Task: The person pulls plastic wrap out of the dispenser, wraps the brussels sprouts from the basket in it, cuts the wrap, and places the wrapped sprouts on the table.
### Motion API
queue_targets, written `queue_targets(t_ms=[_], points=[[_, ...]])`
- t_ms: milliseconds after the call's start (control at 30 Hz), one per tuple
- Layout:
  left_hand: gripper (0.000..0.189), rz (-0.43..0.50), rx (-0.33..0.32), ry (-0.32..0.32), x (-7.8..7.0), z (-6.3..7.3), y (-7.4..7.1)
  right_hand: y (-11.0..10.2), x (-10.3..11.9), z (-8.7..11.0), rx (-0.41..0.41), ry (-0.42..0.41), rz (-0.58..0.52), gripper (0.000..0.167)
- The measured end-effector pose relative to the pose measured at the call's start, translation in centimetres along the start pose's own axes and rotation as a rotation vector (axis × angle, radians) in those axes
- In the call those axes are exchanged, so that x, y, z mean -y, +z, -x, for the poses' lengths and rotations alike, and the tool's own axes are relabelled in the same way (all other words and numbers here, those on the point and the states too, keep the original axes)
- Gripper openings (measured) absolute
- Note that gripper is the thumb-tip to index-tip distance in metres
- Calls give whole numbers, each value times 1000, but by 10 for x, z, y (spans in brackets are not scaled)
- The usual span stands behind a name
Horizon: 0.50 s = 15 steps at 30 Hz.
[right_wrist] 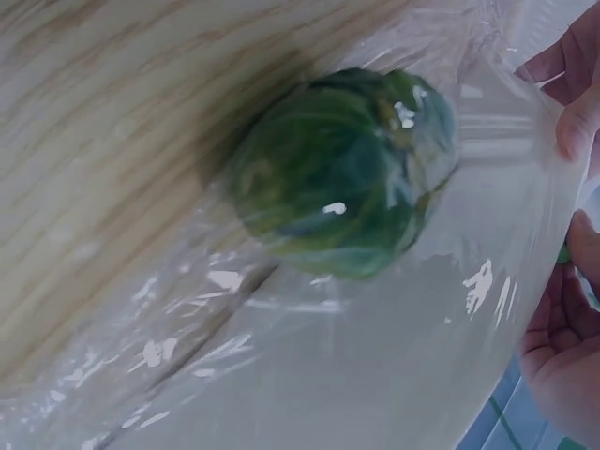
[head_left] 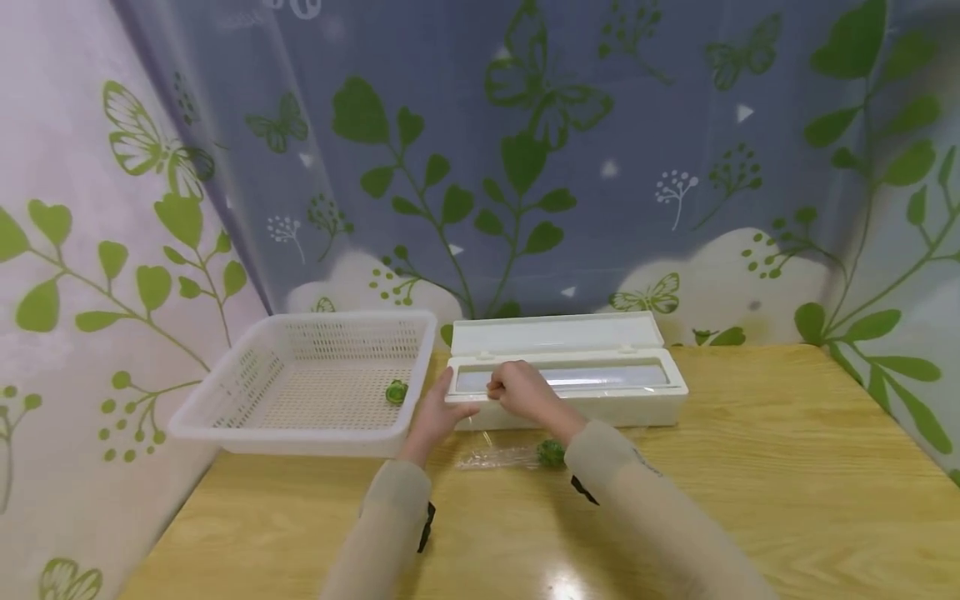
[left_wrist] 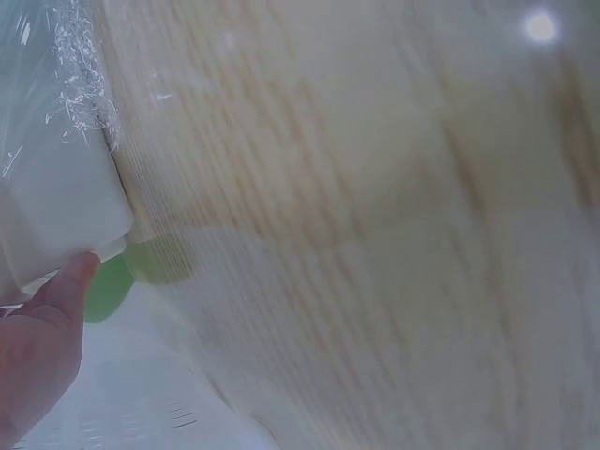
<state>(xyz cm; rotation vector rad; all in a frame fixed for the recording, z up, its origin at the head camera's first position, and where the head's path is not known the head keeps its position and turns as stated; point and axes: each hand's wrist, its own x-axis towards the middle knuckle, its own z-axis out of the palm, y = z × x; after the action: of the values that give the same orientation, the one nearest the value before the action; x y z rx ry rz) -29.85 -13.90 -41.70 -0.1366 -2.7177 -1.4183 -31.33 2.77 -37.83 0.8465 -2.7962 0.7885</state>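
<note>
Plastic film (head_left: 495, 457) over sprout (head_left: 551, 453): uneven tear the likely risk

Film runs from the open white box (head_left: 637, 409) down its front; sprout lies under it on the surface (head_left: 750, 450), just before the box. Left hand (head_left: 437, 412) grips the box's left corner. Right hand (head_left: 525, 390) curls at the front rim; cannot tell what its fingers grasp, if anything.

Possible failures: skewed pull could split the film off line; wrinkled slack beside the sprout could cling and bunch; weak left-hand hold could let the box slide; dragging film could roll the round sprout.

Writing: faint white letters (head_left: 303, 8) atop the curtain (head_left: 435, 50), cut off, unreadable. No brand legible on the box.
</note>
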Motion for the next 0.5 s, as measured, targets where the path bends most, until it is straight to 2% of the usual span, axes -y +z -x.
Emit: queue_targets(t_ms=[133, 300, 500], points=[[83, 18, -4, -8, 1, 1, 3, -6, -5, 1, 37, -11, -10, 8], [83, 9, 5, -20, 3, 2, 1, -8, -9, -2, 110, 10, -101, 10], [83, -37, 0, -1, 2, 1, 3, -10, -13, 0, 98, 59, -161, 12]])
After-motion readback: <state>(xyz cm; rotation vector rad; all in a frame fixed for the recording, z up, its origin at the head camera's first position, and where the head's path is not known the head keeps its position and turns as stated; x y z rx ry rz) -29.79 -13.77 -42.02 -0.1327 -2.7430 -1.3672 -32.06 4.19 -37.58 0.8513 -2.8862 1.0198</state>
